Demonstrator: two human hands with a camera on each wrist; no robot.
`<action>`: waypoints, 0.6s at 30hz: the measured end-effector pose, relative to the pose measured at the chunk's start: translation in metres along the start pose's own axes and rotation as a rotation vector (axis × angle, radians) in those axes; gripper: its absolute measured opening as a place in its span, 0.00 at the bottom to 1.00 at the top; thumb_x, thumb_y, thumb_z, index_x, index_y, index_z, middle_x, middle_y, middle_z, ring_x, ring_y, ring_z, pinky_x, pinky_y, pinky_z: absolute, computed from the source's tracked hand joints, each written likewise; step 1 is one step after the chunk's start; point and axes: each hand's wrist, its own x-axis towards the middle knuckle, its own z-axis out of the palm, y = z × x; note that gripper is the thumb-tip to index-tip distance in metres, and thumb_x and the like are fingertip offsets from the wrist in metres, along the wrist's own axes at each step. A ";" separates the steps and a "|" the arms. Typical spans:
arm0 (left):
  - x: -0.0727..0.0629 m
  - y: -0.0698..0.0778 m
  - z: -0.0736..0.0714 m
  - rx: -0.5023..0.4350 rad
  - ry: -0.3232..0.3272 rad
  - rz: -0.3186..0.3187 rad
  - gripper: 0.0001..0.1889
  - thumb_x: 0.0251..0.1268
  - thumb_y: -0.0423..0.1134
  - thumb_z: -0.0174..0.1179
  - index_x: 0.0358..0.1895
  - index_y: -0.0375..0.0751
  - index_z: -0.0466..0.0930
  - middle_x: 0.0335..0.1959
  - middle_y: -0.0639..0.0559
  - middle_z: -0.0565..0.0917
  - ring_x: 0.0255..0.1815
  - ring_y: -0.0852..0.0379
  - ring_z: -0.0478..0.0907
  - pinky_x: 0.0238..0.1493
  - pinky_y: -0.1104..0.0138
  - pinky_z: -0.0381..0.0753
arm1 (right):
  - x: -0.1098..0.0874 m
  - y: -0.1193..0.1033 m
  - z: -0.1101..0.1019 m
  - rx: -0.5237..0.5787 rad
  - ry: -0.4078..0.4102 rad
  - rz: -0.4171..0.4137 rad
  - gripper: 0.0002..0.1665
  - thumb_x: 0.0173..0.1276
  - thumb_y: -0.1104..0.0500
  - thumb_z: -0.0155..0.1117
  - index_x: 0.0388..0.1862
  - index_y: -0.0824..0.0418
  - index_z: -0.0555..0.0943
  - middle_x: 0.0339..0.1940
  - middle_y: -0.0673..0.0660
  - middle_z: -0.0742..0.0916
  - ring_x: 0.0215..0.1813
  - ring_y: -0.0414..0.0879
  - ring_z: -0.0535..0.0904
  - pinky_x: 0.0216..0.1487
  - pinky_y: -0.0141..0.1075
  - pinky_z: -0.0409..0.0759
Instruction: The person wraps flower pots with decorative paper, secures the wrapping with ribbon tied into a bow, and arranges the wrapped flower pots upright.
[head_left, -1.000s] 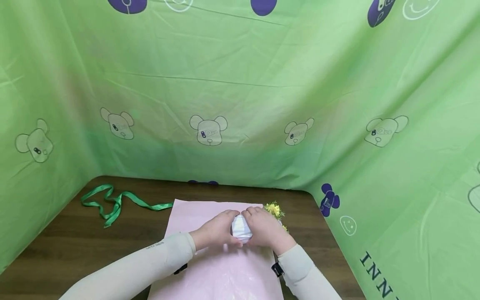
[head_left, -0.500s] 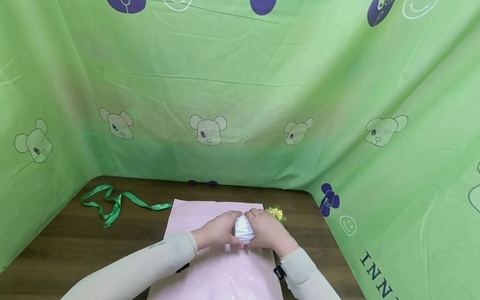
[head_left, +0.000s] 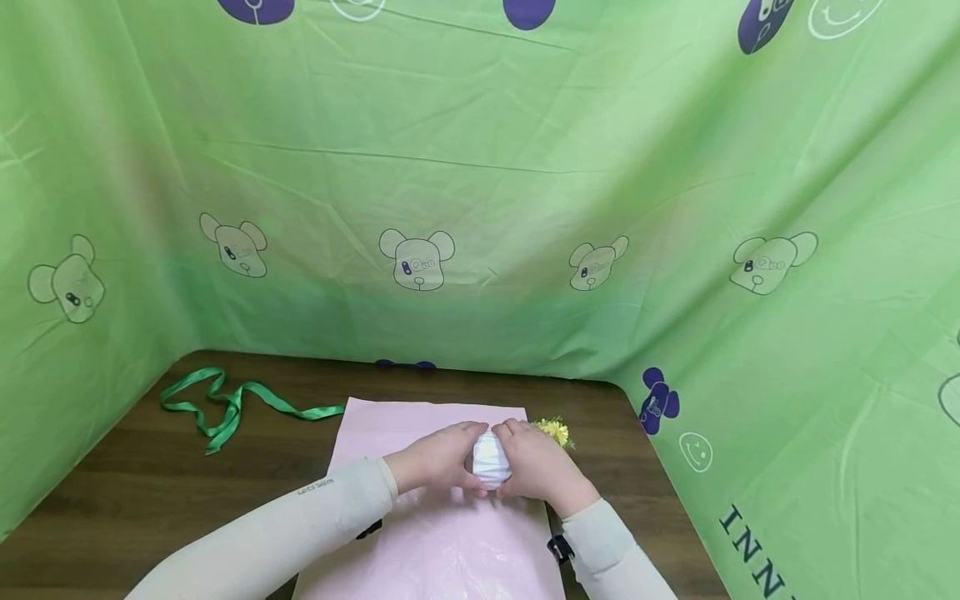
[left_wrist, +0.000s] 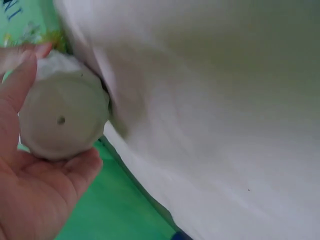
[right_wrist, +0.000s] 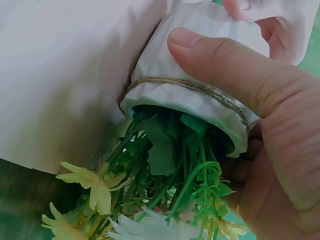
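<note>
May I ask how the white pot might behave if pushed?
The white pot looks stiff, its ridged sides undented. It would probably roll, being round and held sideways. The twine around it may help against slipping.

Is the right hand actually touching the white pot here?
Touching. The right wrist view shows it: the right hand has its thumb laid across the white pot, beside the twine.
</note>
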 end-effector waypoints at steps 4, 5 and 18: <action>0.002 -0.009 0.000 -0.029 0.035 0.018 0.47 0.47 0.53 0.80 0.69 0.36 0.70 0.65 0.45 0.78 0.65 0.52 0.77 0.69 0.58 0.74 | -0.001 0.000 0.001 0.003 -0.020 0.021 0.50 0.36 0.44 0.88 0.58 0.62 0.77 0.51 0.55 0.84 0.54 0.51 0.81 0.63 0.46 0.79; 0.001 -0.011 -0.001 -0.037 0.045 0.018 0.46 0.47 0.53 0.81 0.68 0.36 0.71 0.64 0.45 0.79 0.64 0.51 0.77 0.69 0.58 0.74 | -0.001 -0.001 0.000 0.000 -0.029 0.024 0.51 0.36 0.44 0.88 0.58 0.62 0.76 0.52 0.55 0.84 0.54 0.51 0.81 0.65 0.46 0.78; -0.001 -0.010 -0.006 -0.027 0.053 -0.018 0.44 0.48 0.54 0.80 0.67 0.36 0.73 0.64 0.45 0.79 0.65 0.51 0.77 0.69 0.58 0.74 | 0.010 -0.009 -0.024 0.097 -0.112 0.069 0.43 0.48 0.48 0.83 0.61 0.63 0.79 0.55 0.57 0.84 0.51 0.49 0.81 0.56 0.46 0.81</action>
